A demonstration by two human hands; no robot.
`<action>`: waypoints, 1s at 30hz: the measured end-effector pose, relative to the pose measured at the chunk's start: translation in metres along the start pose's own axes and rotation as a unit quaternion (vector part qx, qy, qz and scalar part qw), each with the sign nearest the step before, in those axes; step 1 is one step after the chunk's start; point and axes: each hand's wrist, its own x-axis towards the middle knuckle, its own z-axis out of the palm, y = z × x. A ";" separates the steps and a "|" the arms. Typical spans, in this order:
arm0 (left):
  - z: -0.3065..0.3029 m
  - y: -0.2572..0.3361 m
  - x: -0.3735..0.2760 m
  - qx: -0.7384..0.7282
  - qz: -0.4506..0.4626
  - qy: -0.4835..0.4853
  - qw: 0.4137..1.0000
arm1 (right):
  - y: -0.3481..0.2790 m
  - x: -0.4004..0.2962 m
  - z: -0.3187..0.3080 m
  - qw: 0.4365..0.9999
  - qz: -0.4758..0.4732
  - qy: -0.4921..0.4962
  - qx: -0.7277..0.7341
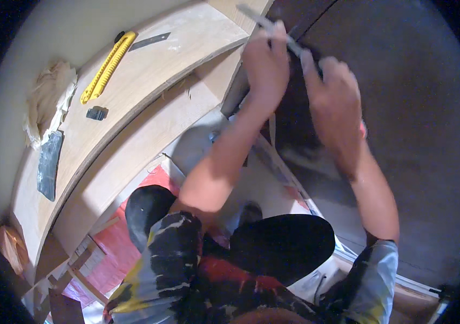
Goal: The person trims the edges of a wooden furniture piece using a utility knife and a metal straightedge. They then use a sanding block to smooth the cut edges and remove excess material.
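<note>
A long, thin grey strip (252, 15), blurred, slants across the upper middle; I cannot tell exactly what it is. My left hand (265, 67) pinches it around its middle. At its lower end my right hand (334, 97) grips it between thumb and fingers. On the curved wooden shelf top (133, 73) to the left lies a yellow snap-off utility knife (108, 67) with a black knob. A loose metal knife blade (149, 41) rests beside its upper end. Below the knife sits a small black ridged plastic piece (97, 113).
Cream-coloured putty (50, 99) is heaped near the wall, touching a dark-handled tool (50, 166), perhaps a putty knife. A dark panel (408, 133) fills the right side. Under the shelf top runs an open wooden compartment (149, 117). Red sheeting (116, 239) and wood offcuts (80, 259) lie lower left.
</note>
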 end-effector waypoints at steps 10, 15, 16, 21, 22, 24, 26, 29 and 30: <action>-0.006 -0.004 -0.032 0.027 -0.047 -0.024 0.998 | 0.000 -0.022 -0.006 0.999 -0.007 -0.051 0.010; 0.000 0.004 0.007 0.003 -0.022 -0.022 1.000 | 0.004 0.017 -0.010 0.998 -0.006 0.058 -0.027; 0.000 0.005 0.006 0.005 -0.021 -0.017 1.000 | 0.006 0.019 -0.011 0.998 -0.018 0.060 -0.022; -0.001 0.004 -0.028 0.022 -0.072 0.008 0.997 | 0.006 -0.011 -0.010 0.999 -0.037 -0.013 0.003; 0.001 0.005 -0.024 0.012 -0.065 -0.002 0.998 | 0.009 -0.007 -0.013 0.999 -0.034 -0.006 -0.004; 0.004 0.011 0.004 -0.003 -0.045 -0.016 0.999 | 0.013 0.014 -0.016 0.999 -0.026 0.039 -0.011; 0.008 0.006 0.026 0.024 0.037 0.019 0.999 | 0.013 0.033 -0.014 0.995 -0.019 0.098 -0.009; 0.010 0.008 0.006 0.010 0.025 0.019 0.999 | 0.009 0.010 -0.013 0.999 -0.006 0.036 -0.026; 0.007 0.010 -0.013 0.016 -0.011 0.011 1.000 | 0.008 -0.002 -0.014 1.000 0.011 -0.002 0.002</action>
